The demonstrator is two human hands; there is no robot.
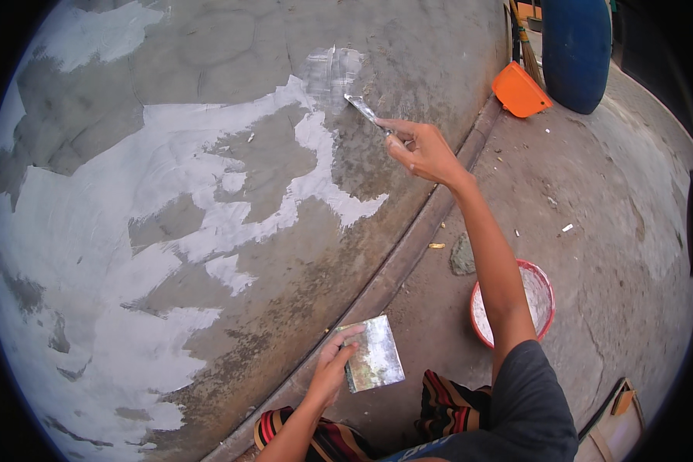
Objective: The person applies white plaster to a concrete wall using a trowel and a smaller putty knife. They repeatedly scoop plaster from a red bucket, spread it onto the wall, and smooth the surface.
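In my right hand (422,150) is a putty knife (363,108), its blade at the grey concrete wall (231,42), by a thin, streaky smear of white putty (333,69). Broad uneven patches of white putty (92,231) cover much of the wall to the left, with bare grey areas between them. My left hand (333,366) grips a flat, square metal plate (377,354) low in front of me, its face streaked with whitish residue. The fingers of both hands are closed around what they hold.
A red-rimmed bucket of white putty (541,296) stands on the floor, partly behind my right forearm. Beyond it are a grey stone (463,256), an orange dustpan (520,91), a broom (528,54) and a blue barrel (577,54). A raised ledge (420,246) runs along the wall's foot.
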